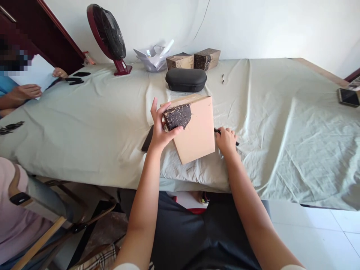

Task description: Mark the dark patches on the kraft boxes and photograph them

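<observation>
Dark textured piece on our box
Our left hand (163, 131) grips the piece (179, 116) at the box's (198, 129) far left; our right (226, 140) closes around a black tool (237, 143).

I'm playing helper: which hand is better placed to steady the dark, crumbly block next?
Probably the left hand: its fingers and thumb hold the dark, crumbly block over the tan cardboard box. The right hand grips a thin black tool beside the box.
</observation>
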Motion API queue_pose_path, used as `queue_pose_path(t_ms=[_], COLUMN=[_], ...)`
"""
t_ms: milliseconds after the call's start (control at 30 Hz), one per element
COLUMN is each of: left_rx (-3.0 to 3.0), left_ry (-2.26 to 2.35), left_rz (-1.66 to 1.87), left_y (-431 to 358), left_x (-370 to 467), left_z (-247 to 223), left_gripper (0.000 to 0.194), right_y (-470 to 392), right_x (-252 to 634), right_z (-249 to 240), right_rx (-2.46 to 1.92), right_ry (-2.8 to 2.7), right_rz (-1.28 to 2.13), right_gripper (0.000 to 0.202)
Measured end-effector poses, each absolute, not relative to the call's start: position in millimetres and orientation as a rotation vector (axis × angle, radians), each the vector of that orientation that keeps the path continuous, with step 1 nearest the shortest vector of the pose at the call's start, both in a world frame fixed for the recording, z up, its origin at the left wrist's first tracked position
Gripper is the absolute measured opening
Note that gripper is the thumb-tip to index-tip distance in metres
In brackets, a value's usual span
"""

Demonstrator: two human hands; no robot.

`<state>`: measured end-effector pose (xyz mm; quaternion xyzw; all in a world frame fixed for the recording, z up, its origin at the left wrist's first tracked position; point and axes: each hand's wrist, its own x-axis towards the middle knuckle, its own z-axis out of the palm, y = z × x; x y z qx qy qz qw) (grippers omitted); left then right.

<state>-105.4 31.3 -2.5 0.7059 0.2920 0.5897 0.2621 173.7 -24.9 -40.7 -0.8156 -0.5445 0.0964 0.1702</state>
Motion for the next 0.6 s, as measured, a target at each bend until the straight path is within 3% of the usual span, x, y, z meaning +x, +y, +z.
queue_pose_path(t_ms=[267,467,600], left_rx=[1.987,2.088,2.214], left_ry=[0.789,0.766,0.778], left_rz=[1.603,1.631,1.658], left_y=[22,18,22], left_x=[-103,-104,-108], left_z=[5,1,-6], left_gripper=[0.106,0.107,0.110], right_y=[-34,-63,-80], right_x=[172,179,191], right_z=[-31,-7,21], right_rx=[-2.191,-2.160,-2.153], right_ry=[-1.602,-1.756,-1.644], right_rz=[0.416,0.607,0.935], right_gripper=[0.044,0.073,0.045])
